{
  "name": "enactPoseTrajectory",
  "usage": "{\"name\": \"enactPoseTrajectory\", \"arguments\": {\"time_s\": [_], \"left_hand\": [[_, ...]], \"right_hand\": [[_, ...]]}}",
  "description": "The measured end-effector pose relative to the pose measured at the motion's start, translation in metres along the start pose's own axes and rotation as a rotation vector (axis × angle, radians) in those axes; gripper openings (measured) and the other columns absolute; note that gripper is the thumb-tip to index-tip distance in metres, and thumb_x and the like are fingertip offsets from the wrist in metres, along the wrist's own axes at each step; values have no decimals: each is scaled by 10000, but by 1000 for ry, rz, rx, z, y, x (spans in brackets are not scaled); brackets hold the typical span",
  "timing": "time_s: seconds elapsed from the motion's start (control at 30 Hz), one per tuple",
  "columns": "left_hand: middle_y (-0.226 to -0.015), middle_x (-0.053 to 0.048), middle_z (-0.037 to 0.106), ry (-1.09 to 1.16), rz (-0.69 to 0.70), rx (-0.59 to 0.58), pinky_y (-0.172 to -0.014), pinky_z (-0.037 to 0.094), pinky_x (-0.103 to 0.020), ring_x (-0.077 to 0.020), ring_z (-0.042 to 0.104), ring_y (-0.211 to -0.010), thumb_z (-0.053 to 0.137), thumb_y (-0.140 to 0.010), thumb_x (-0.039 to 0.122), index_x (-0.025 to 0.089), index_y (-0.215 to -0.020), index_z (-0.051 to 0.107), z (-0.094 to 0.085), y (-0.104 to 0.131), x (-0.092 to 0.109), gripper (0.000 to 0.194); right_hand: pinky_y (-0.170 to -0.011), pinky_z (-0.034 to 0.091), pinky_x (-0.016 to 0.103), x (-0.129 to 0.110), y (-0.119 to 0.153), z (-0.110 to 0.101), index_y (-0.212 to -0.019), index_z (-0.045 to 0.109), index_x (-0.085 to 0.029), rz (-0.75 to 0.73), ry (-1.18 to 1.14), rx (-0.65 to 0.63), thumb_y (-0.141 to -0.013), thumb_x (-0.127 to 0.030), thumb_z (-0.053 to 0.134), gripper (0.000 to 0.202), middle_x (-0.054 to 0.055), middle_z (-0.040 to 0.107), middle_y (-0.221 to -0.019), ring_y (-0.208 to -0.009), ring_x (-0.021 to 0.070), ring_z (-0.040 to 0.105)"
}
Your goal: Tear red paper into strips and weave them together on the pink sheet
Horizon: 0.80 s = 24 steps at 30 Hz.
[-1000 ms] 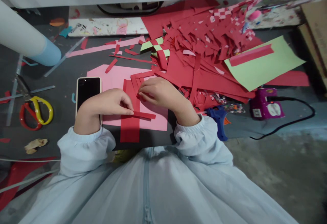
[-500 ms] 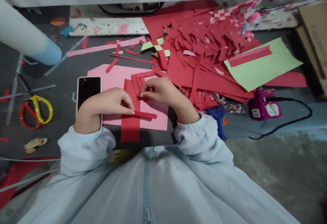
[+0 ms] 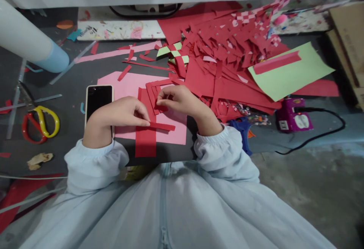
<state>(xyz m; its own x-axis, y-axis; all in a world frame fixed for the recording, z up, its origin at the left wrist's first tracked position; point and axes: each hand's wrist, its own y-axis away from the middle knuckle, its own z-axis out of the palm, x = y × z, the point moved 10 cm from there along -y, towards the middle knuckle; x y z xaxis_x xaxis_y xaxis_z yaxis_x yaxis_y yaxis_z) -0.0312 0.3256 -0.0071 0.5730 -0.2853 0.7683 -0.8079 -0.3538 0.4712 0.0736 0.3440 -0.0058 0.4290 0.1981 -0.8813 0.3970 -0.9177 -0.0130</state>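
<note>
- Slightly to the right, the right hand (image 3: 178, 98) has moved since the earlier frames, and more red paper shows under its fingertips; the left hand (image 3: 123, 111) has hardly stirred.
- Strip (image 3: 162, 126): red, pinched at one end between the left thumb and fingers, its free end pointing right, above the red sheet (image 3: 146, 143) and pink sheet (image 3: 173, 131).
- Right fingers: bent, thumb and forefinger close together at the bent strips (image 3: 150, 93); whether they grip one, I cannot tell.
- Red sheet: lies across the pink one, its near end reaching onto the dark table (image 3: 76, 127).
- Phone (image 3: 98, 99): at the pink sheet's left edge, partly behind the left wrist, screen dark.
- Left side: scissors (image 3: 42, 122) with one red and one yellow handle, a beige scrap (image 3: 40, 160) nearer the table edge, a white and blue cylinder (image 3: 42, 48) farther back.
- Right side: a heap of red paper (image 3: 227, 52), a green sheet (image 3: 298, 78) carrying a red piece, a blue tool (image 3: 241, 127) by the right sleeve, a purple box (image 3: 294, 118) with a black cord (image 3: 321, 131).
- Back: a stained white board (image 3: 113, 29); cardboard (image 3: 347, 33) at far right.
- Below right: grey floor (image 3: 298, 188).
</note>
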Motion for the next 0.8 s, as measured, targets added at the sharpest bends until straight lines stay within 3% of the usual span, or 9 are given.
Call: {"name": "enactPoseTrajectory", "arguments": {"time_s": [0.1, 0.2, 0.33, 0.8], "left_hand": [[-848, -8, 776, 1, 7, -6, -720, 463, -223, -141, 684, -783, 660, -816, 370, 207, -833, 778, 1, 0, 1, 202], [-824, -6, 771, -4, 9, -3, -721, 461, -223, -138, 678, -770, 665, -809, 367, 207, -827, 777, 1, -1, 2, 196], [-838, -5, 775, -13, 6, -2, -728, 460, -223, -137, 678, -774, 662, -811, 371, 207, -821, 773, 1, -1, 1, 198], [-880, -16, 783, 14, -23, -17, -732, 468, -228, -151, 691, -803, 665, -815, 384, 207, -852, 780, 2, 0, -3, 214]], "right_hand": [[-733, 415, 311, -10, 1, 4, -736, 653, -180, -100, 121, -48, -755, -347, 772, 206, 26, 682, -747, -709, 158, 558], [-811, 415, 345, -14, 4, 10, -846, 688, -185, -161, 267, -68, -662, -360, 857, 305, 49, 682, -848, -833, 208, 571], [-786, 415, 337, -11, 6, 15, -984, 717, -175, -147, 370, -73, -709, -275, 787, 301, 68, 646, -912, -906, 233, 562], [-771, 415, 331, -12, 7, 18, -1020, 726, -156, -139, 407, -114, -764, -238, 689, 271, 82, 651, -935, -908, 228, 571]]}}
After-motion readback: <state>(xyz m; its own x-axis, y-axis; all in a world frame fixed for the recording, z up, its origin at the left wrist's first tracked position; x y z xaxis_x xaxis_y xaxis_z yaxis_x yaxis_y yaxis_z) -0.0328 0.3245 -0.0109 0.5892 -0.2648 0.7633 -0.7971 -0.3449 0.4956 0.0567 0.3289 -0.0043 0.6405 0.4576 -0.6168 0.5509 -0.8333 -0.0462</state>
